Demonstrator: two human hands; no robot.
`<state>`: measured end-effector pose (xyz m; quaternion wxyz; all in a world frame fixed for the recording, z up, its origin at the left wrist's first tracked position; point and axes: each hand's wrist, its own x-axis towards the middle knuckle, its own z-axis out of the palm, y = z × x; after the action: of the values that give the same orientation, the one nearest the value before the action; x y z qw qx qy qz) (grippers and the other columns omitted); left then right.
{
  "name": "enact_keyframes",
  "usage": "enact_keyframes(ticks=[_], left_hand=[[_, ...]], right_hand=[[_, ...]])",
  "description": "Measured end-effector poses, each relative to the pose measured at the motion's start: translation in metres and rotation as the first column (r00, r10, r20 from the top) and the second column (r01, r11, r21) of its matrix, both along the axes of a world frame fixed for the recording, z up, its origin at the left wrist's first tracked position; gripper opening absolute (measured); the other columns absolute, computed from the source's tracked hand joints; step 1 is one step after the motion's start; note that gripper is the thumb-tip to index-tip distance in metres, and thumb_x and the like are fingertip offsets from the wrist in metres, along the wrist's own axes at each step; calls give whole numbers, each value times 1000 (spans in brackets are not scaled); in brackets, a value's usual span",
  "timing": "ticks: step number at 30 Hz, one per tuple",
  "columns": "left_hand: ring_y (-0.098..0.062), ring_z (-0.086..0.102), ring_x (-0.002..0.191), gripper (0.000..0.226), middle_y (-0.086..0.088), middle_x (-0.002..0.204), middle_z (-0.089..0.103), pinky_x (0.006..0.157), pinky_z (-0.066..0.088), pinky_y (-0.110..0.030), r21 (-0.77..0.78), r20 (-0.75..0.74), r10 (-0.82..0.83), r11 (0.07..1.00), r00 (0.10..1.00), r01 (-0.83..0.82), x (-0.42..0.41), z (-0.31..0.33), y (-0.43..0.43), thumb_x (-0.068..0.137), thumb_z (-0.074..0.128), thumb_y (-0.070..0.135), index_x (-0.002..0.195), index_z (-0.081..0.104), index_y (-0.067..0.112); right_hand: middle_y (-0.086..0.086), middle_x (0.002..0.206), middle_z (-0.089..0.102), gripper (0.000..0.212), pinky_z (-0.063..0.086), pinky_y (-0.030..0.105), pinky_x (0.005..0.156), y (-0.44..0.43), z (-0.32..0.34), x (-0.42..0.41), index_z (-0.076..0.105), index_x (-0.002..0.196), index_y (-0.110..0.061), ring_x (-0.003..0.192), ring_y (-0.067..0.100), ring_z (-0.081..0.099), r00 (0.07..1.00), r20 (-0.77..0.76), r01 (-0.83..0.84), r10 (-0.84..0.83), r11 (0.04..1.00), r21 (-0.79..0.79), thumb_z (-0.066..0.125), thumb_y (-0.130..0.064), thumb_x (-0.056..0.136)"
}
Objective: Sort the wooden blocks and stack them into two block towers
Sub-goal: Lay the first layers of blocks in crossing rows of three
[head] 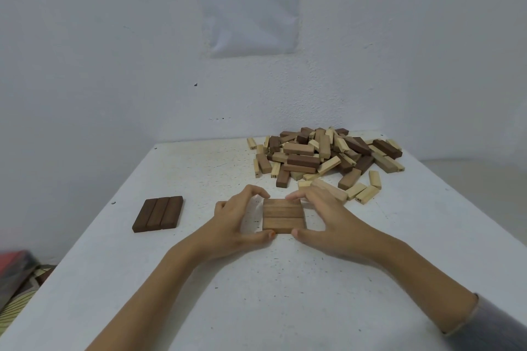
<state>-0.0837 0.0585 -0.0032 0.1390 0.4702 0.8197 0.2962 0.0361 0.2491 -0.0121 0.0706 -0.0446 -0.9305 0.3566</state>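
In the head view, my left hand (239, 219) and right hand (322, 216) cup the three-block row (283, 215) mid-desk (285, 293), with my thumbs on its near edge and fingertips curled over the far edge. The wood looks light, stiff and smooth (probably slippery), so I judge that squeezing the outer edges squares it best.

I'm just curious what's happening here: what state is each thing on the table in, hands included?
brown layer, three blocks side by side, flat, one layer high
dark layer, three blocks side by side, flat, untouched
block pile, loose, mixed colours, unsorted
left hand, pinches brown layer's left side
right hand, pinches its right side
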Motion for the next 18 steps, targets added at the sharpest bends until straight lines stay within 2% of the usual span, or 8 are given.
enact_keyframes(ticks=[3, 6, 8, 15, 18], left_hand=[[28, 25, 106, 43, 20, 122, 48, 94, 20, -11, 36, -39, -23, 999, 999, 24, -3, -6, 2, 85, 70, 36, 116, 41, 34], [8, 38, 117, 37, 19, 126, 51, 98, 19, -18, 46, -57, -28, 998, 998, 31, -8, -12, 4, 83, 69, 41, 112, 45, 34], [1, 41, 118, 35, 19, 127, 52, 101, 17, -19, 50, -70, -29, 998, 997, 32, -10, -13, 4, 83, 68, 41, 110, 46, 35], [-1, 45, 113, 40, 20, 116, 55, 99, 18, -23, 90, -104, -30, 995, 994, 39, -12, -16, 7, 74, 63, 54, 107, 48, 36], [6, 41, 110, 42, 18, 114, 55, 96, 19, -20, 151, -88, -13, 988, 996, 26, -11, -15, 8, 78, 72, 38, 109, 46, 29]], right_hand=[[-19, 122, 42, 40, 34, 22, 95, 4, -6, -4, 47, 119, -38, 119, -3, 37, 999, -31, -37, 39, 998, 55, 69, -34, 87], [-17, 118, 45, 34, 39, 27, 97, 7, -9, -7, 50, 114, -37, 116, 1, 40, 997, -56, -51, 56, 995, 91, 69, -36, 86], [-18, 116, 46, 32, 39, 29, 97, 9, -10, -8, 52, 113, -36, 114, 2, 41, 995, -74, -55, 63, 993, 103, 69, -37, 85], [-18, 112, 52, 33, 42, 31, 95, 12, -11, -10, 55, 109, -38, 111, 2, 44, 989, -136, -52, 65, 994, 93, 73, -36, 82], [-22, 119, 51, 48, 40, 25, 96, 11, -11, -10, 49, 116, -43, 115, -2, 42, 983, -179, -18, 30, 998, 66, 77, -35, 77]])
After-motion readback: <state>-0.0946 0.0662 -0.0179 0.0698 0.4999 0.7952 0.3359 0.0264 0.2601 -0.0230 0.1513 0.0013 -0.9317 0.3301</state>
